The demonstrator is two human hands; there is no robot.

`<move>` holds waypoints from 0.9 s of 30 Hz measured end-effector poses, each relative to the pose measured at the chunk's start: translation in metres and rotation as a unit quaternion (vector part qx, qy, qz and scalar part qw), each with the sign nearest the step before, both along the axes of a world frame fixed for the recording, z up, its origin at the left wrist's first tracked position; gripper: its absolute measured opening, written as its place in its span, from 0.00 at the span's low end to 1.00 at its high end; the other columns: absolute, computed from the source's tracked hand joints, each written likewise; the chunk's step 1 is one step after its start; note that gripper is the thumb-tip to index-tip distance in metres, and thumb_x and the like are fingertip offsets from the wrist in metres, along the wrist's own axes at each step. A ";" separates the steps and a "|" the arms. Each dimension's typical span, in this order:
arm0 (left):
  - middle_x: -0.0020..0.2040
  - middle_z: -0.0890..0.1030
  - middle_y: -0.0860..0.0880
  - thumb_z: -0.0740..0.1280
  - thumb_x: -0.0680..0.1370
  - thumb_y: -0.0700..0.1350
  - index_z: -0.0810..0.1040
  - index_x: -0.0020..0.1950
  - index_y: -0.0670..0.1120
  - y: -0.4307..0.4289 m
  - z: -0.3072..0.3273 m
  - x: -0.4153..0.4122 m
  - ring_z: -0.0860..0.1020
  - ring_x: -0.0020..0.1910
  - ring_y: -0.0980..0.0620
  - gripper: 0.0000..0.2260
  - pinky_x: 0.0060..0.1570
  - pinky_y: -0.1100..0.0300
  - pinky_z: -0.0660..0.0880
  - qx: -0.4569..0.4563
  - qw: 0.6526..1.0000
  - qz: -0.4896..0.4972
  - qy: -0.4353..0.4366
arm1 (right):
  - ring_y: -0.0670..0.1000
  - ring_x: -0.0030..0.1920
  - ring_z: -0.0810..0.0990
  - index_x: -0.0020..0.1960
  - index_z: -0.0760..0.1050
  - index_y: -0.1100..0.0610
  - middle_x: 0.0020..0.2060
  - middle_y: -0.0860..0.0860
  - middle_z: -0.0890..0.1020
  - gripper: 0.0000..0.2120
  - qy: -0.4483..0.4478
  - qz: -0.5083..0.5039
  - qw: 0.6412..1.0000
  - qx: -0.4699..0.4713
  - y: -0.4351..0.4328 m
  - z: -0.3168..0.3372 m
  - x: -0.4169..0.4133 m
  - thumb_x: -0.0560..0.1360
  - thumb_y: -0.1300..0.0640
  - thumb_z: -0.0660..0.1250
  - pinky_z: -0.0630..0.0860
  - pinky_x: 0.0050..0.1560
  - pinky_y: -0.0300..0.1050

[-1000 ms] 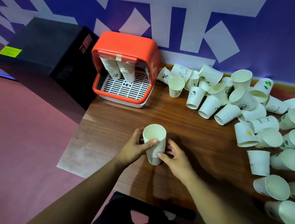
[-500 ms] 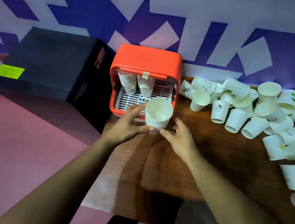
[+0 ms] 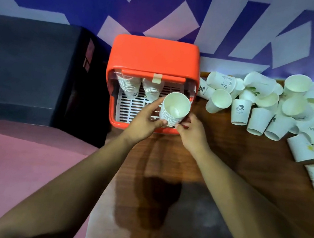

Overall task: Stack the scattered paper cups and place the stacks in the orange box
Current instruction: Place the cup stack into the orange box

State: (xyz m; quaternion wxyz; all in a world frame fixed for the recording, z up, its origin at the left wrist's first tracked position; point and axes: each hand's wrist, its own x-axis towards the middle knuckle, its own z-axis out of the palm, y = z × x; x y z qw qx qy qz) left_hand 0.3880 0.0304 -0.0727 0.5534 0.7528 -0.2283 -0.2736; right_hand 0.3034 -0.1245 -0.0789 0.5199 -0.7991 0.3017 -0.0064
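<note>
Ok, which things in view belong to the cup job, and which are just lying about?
Job: white paper cup stack held by left hand and right hand; orange plastic box; two cup stacks inside it; scattered white paper cups.
Lying about: black rectangular case; brown wooden table.

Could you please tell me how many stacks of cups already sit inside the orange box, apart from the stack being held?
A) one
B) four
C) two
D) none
C: one stack and a second stack sit side by side at the back left of the orange box, while the left hand and right hand grip the held stack at its opening.
</note>
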 end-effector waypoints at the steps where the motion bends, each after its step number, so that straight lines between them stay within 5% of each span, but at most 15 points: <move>1: 0.67 0.76 0.48 0.71 0.76 0.35 0.67 0.77 0.50 -0.003 -0.005 0.000 0.77 0.60 0.59 0.31 0.58 0.59 0.78 0.007 1.000 0.009 0.003 | 0.51 0.52 0.82 0.65 0.73 0.58 0.54 0.50 0.81 0.20 0.006 -0.002 1.000 -0.001 -0.001 -0.004 0.002 0.74 0.66 0.69 0.79 0.54 0.45; 5: 0.64 0.76 0.50 0.69 0.76 0.31 0.67 0.74 0.48 -0.017 -0.013 0.008 0.76 0.52 0.72 0.28 0.49 0.70 0.75 0.008 0.999 0.037 -0.007 | 0.49 0.54 0.82 0.65 0.73 0.57 0.57 0.51 0.82 0.21 0.014 -0.019 1.000 -0.016 -0.006 -0.015 0.015 0.74 0.62 0.70 0.79 0.55 0.47; 9: 0.68 0.76 0.52 0.72 0.76 0.44 0.68 0.74 0.48 -0.024 -0.021 0.015 0.76 0.65 0.58 0.27 0.65 0.55 0.75 0.031 0.998 0.046 -0.013 | 0.54 0.54 0.77 0.62 0.73 0.55 0.54 0.53 0.82 0.20 0.022 -0.030 0.992 -0.125 -0.009 -0.022 0.019 0.73 0.52 0.71 0.71 0.48 0.43; 13: 0.62 0.80 0.52 0.71 0.77 0.55 0.74 0.69 0.47 -0.029 -0.026 0.015 0.78 0.62 0.52 0.23 0.63 0.52 0.77 0.078 0.994 0.074 0.020 | 0.55 0.56 0.77 0.63 0.73 0.53 0.55 0.53 0.82 0.20 0.020 -0.036 0.990 -0.133 -0.010 -0.031 0.026 0.73 0.50 0.70 0.76 0.53 0.49; 17: 0.57 0.81 0.52 0.70 0.80 0.48 0.73 0.69 0.46 -0.036 -0.030 0.017 0.80 0.56 0.59 0.19 0.52 0.73 0.73 0.066 0.992 0.097 0.056 | 0.56 0.55 0.76 0.61 0.75 0.55 0.52 0.55 0.82 0.16 0.009 -0.060 0.989 -0.131 -0.009 -0.035 0.034 0.75 0.53 0.69 0.74 0.53 0.48; 22: 0.63 0.81 0.52 0.69 0.77 0.48 0.74 0.70 0.47 -0.041 -0.031 0.024 0.79 0.61 0.56 0.22 0.60 0.61 0.76 0.054 0.993 0.089 0.057 | 0.58 0.54 0.72 0.62 0.76 0.57 0.49 0.57 0.83 0.17 0.009 -0.081 0.976 -0.200 -0.004 -0.032 0.053 0.76 0.52 0.68 0.69 0.51 0.48; 27: 0.63 0.80 0.55 0.66 0.78 0.43 0.73 0.70 0.48 -0.046 -0.037 0.031 0.76 0.61 0.66 0.19 0.67 0.59 0.72 0.056 0.990 0.077 0.100 | 0.60 0.52 0.74 0.62 0.77 0.57 0.50 0.58 0.83 0.14 0.029 -0.093 0.963 -0.252 -0.003 -0.035 0.067 0.79 0.55 0.62 0.71 0.50 0.50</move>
